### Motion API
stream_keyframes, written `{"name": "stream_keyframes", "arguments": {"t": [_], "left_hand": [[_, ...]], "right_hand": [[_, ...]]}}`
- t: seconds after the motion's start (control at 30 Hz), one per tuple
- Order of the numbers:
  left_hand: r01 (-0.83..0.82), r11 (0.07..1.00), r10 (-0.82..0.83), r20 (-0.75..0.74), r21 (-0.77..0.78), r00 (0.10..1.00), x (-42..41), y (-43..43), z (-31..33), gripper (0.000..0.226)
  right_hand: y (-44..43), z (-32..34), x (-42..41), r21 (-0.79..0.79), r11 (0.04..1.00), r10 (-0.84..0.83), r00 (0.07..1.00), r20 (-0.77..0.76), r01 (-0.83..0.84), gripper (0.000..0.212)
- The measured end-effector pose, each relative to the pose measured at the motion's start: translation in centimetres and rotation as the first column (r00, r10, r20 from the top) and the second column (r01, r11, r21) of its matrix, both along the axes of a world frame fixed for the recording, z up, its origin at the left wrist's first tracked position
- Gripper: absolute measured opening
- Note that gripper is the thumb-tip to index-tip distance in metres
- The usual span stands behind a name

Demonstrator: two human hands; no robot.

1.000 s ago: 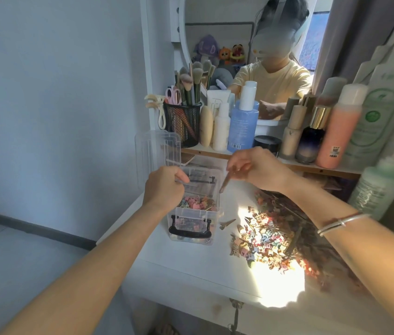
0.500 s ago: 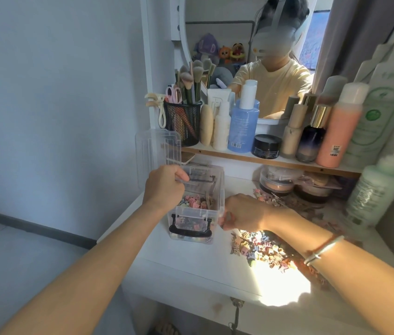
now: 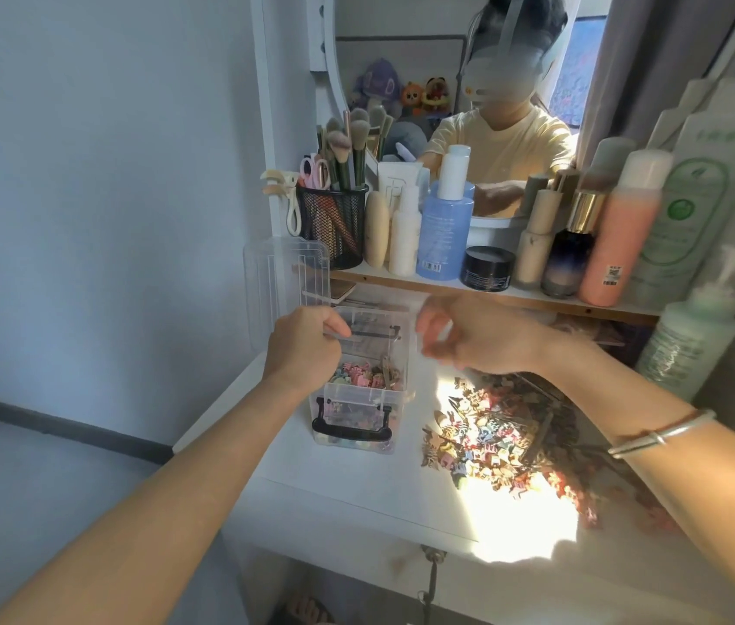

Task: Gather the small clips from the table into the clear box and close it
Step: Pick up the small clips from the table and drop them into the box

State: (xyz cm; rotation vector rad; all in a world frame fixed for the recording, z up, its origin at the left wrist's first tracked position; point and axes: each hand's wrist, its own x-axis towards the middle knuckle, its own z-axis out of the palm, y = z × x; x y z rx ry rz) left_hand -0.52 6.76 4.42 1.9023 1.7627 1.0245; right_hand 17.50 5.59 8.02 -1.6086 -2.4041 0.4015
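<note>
Two bare hands over white desk (image 3: 347,471), head view. Left hand (image 3: 304,347) curled shut on far left rim of clear box (image 3: 358,399), thumb across the box's upper edge. Right hand (image 3: 469,336) raised beside the box's upper right corner, motion-blurred; fingers bent loosely, grip state not readable, contents of grip not discernible. Silver bracelet (image 3: 661,433) on right wrist.

Clear box upright at left part of desk, lid (image 3: 286,277) swung open and standing behind it, black latch (image 3: 352,428) on near face. Inside: layer of small pastel clips (image 3: 358,378), pink and pale colours, filling the lower part; a few darker pieces on top near the right wall.

Large loose pile of small clips (image 3: 496,435) on desk to the right of the box, just beside it, partly in a bright sun patch, partly in shadow beneath the right forearm. Pile below and nearer than the right hand, apart from the fingers; well clear of the left hand.

Wooden shelf (image 3: 537,302) behind the box, carrying black mesh cup (image 3: 334,227) with makeup brushes and pink scissors, blue bottle (image 3: 444,223), black jar (image 3: 487,268), orange-pink bottle (image 3: 620,236). Green pump bottle (image 3: 690,340) at right edge of desk. Mirror (image 3: 424,83) above shelf, reflecting person in yellow shirt.
</note>
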Motion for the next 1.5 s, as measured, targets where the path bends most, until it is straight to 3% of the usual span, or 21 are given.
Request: {"name": "stream_keyframes", "arguments": {"t": [0.1,0.17,0.27,0.43,0.8,0.97,1.03,1.2,1.3,1.4,1.5], "left_hand": [[-0.001,1.0,0.001,-0.001,0.001,1.0,0.0,-0.2,0.0,0.033],[-0.002,1.0,0.002,-0.003,0.0,1.0,0.0,-0.4,0.0,0.034],[-0.003,1.0,0.003,-0.004,-0.006,1.0,0.0,-0.7,0.0,0.034],[-0.002,1.0,0.002,-0.012,-0.006,1.0,-0.1,-1.3,0.1,0.034],[-0.004,1.0,0.004,-0.016,-0.002,1.0,-0.3,-1.3,0.0,0.036],[-0.004,1.0,0.004,-0.022,-0.006,1.0,-0.2,-1.4,0.0,0.035],[-0.003,1.0,0.003,-0.02,-0.009,1.0,-0.1,-1.4,0.1,0.035],[0.001,1.0,-0.002,-0.028,-0.009,1.0,-0.3,-1.4,0.1,0.035],[0.0,1.0,0.0,-0.025,-0.007,1.0,-0.2,-1.3,0.1,0.035],[-0.002,1.0,0.002,-0.023,-0.003,1.0,0.0,-1.2,0.0,0.035],[0.001,1.0,-0.001,-0.021,-0.001,1.0,0.0,-1.1,-0.2,0.035]], "right_hand": [[-1.2,-2.3,0.8,-0.276,0.961,0.077,0.956,0.283,0.004,0.05],[-1.9,-3.5,0.4,-0.351,0.936,0.161,0.918,0.363,-0.025,0.062],[-1.9,-4.7,-0.3,-0.268,0.959,0.206,0.883,0.423,-0.095,0.059],[-1.6,-5.3,-0.9,-0.176,0.973,0.211,0.875,0.436,-0.147,0.035],[-0.3,-3.5,0.9,-0.074,0.997,0.052,0.981,0.189,-0.038,0.023],[-0.2,1.3,0.6,0.144,0.989,0.004,0.981,-0.196,0.025,0.025],[-0.6,2.0,-1.1,0.147,0.989,0.054,0.965,-0.255,-0.017,0.029],[-1.1,1.4,-2.0,0.128,0.992,0.023,0.999,-0.031,-0.019,0.042],[-1.3,-0.1,0.0,-0.082,0.996,-0.025,0.983,0.179,0.04,0.039],[-1.7,-2.4,0.9,-0.29,0.952,0.042,0.895,0.444,0.099,0.052],[-1.4,-3.9,1.1,-0.285,0.953,0.037,0.893,0.449,0.105,0.054]]}}
